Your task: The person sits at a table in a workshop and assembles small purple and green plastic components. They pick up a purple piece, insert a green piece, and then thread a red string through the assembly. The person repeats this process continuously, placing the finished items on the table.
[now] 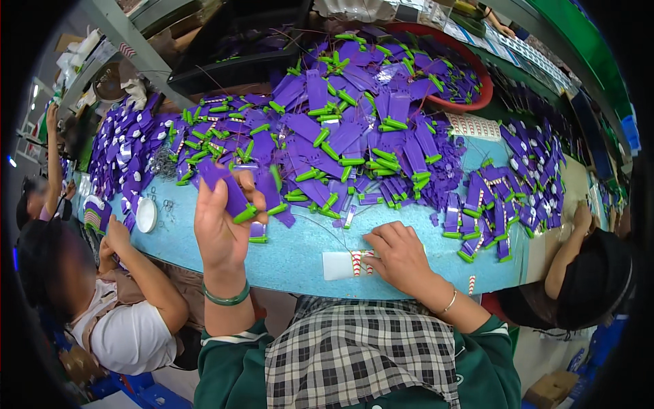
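Observation:
My left hand [221,235] is raised above the table, its fingers closed around a flat purple piece [234,200] with a green clip-like end. Another green end beside its fingertips is blurred. Lower and to the right, my right hand [403,258] presses bent fingers on a small white sheet [336,266] with red-and-white striped stickers [362,263]. The fingers hide the sheet's right part. Beyond both hands spreads a big heap of purple pieces with green ends [340,140], with thin wires among them.
A red basin [485,88] and a black bin [231,80] stand at the back. Purple pieces with white parts [126,146] are piled left, near a white bowl [146,215]. A sticker sheet [473,126] lies far right. Co-workers sit left [129,327] and right [586,273].

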A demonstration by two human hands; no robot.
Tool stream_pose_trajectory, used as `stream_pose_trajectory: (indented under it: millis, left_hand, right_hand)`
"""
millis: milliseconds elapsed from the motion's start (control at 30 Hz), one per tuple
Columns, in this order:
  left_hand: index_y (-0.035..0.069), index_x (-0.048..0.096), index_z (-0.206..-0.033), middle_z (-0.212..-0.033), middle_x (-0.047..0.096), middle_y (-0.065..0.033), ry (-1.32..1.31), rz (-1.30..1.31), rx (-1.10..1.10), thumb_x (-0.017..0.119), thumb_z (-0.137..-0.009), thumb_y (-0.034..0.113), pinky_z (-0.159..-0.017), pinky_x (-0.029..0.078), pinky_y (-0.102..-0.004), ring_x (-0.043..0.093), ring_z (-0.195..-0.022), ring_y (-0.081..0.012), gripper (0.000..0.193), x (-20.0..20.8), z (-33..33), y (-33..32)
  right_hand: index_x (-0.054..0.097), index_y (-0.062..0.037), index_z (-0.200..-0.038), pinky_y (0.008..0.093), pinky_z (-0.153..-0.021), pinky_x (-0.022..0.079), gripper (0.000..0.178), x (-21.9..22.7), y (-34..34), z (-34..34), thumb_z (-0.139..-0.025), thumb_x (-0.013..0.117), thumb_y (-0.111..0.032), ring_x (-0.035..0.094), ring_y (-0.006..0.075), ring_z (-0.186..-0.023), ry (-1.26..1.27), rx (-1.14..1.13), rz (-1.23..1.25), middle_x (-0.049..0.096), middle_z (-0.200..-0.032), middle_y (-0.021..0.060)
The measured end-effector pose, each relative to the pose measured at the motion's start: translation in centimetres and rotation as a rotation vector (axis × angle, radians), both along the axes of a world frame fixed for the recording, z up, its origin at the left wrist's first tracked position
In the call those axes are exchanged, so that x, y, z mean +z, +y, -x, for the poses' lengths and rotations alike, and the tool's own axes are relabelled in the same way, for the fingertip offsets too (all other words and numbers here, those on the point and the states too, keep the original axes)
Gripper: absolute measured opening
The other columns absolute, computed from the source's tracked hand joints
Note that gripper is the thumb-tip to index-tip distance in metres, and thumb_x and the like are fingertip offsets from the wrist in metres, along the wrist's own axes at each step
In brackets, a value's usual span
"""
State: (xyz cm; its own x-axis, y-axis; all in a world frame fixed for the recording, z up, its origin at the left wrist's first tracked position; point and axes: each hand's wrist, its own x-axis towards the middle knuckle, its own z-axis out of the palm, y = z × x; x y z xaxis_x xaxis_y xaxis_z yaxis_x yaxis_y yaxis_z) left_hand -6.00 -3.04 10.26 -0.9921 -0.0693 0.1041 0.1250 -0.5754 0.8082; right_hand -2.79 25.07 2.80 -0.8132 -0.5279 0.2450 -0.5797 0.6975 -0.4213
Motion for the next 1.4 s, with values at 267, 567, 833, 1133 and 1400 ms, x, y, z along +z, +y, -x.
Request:
stream_pose_trajectory:
  millis: [267, 567, 833, 1133, 1400]
  left_hand:
    - [0.003, 0.04, -0.113, -0.088, 0.054, -0.0129, 0.361, 0.18, 0.115, 0.042, -0.098, 0.016, -0.053, 0.047, -0.0281, 0.057, -0.072, -0.0196, 0.02, 6.4, 5.7, 2.6]
    - [0.005, 0.034, -0.122, -0.094, 0.055, -0.012, -0.219, 0.203, -0.426, 0.04, -0.1, 0.015, -0.066, 0.056, -0.0336, 0.06, -0.08, -0.0207, 0.025, -3.9, -1.9, 7.7]
    - [0.003, 0.041, -0.123, -0.092, 0.054, -0.0058, -0.279, 0.359, -0.399, 0.042, -0.099, 0.013, -0.069, 0.053, -0.027, 0.057, -0.088, -0.0134, 0.026, -10.7, -4.1, 8.0]
    - [0.002, 0.064, -0.091, -0.072, 0.063, -0.0015, -0.166, 0.664, -0.496, 0.068, -0.085, 0.008, -0.054, 0.047, -0.0241, 0.057, -0.06, -0.0067, 0.01, -4.8, -2.5, 8.4]
    - [0.002, 0.062, -0.087, -0.067, 0.06, -0.0025, -0.25, 0.292, -0.401, 0.063, -0.088, 0.009, -0.051, 0.044, -0.0232, 0.054, -0.055, -0.0093, 0.007, -5.5, -2.7, 8.5]
  right_hand:
    - [0.067, -0.012, -0.096, 0.0342, -0.072, 0.038, 0.028, -1.0, -0.7, -0.1, -0.069, 0.075, -0.017, 0.052, 0.0202, -0.082, -0.052, 0.04, -0.046, 0.056, -0.085, 0.0014]
    - [0.066, -0.0136, -0.088, 0.0341, -0.069, 0.037, 0.016, -1.7, -0.4, -0.1, -0.073, 0.07, -0.013, 0.051, 0.0191, -0.079, -0.053, 0.033, 0.092, 0.054, -0.082, 0.0]
    - [0.063, -0.0069, -0.086, 0.0319, -0.074, 0.045, 0.012, -1.6, 0.9, 0.5, -0.076, 0.068, -0.003, 0.058, 0.0168, -0.082, -0.524, 0.066, 0.699, 0.062, -0.088, 0.0029]
    - [0.061, -0.0011, -0.088, 0.0298, -0.074, 0.048, 0.012, 5.2, 1.4, 2.1, -0.08, 0.068, -0.005, 0.061, 0.015, -0.08, -0.404, -0.02, 0.497, 0.064, -0.081, 0.0038]
    - [0.059, -0.0033, -0.104, 0.0293, -0.076, 0.045, 0.027, 4.4, -0.6, 1.5, -0.079, 0.069, -0.008, 0.057, 0.0179, -0.094, -0.38, -0.081, 0.754, 0.058, -0.107, 0.0077]
